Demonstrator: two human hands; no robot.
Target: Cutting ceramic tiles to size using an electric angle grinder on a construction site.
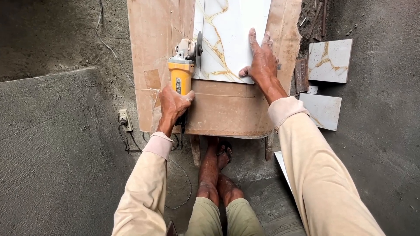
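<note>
My left hand (173, 105) grips the body of a yellow angle grinder (181, 70), whose disc (199, 43) stands on edge at the left side of a white tile with gold veins (229, 35). The tile lies on a dusty brown board (218, 109) that serves as a work surface. My right hand (261, 59) presses flat on the tile's near right corner, fingers spread.
Two cut tile pieces (330, 61) (323, 110) and a small brown block (302, 75) lie on the concrete floor to the right. A white power socket (125, 120) with cables sits left of the board. My bare feet (218, 175) are under the board.
</note>
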